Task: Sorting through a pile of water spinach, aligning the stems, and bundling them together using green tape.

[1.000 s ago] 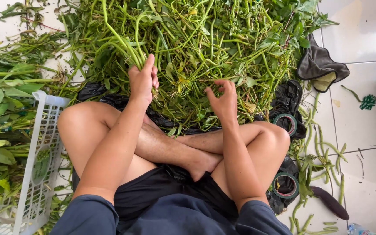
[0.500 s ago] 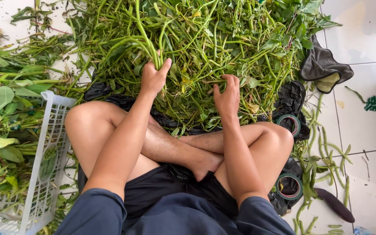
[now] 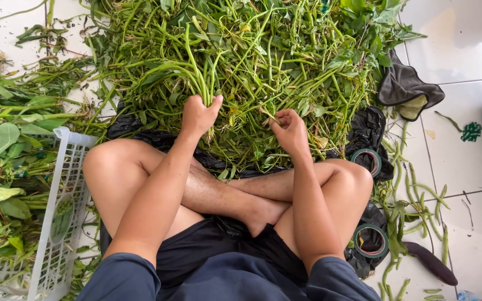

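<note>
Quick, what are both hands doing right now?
Left hand: closed around a bunch of green stems.
Right hand: fingers curled, pinching a thin stem in the pile.

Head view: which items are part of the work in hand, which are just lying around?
In hand:
- left hand, closed round a bunch of green stems
- right hand, fingers in the heap of leafy stems
- white plastic basket holding greens

Lying about:
- two tape rolls
- dark cloth
- purple eggplant
- loose long beans

A home floor: white tiles [image 3: 458,50], heaped green stalks [image 3: 252,61], plastic basket [image 3: 57,223].
</note>
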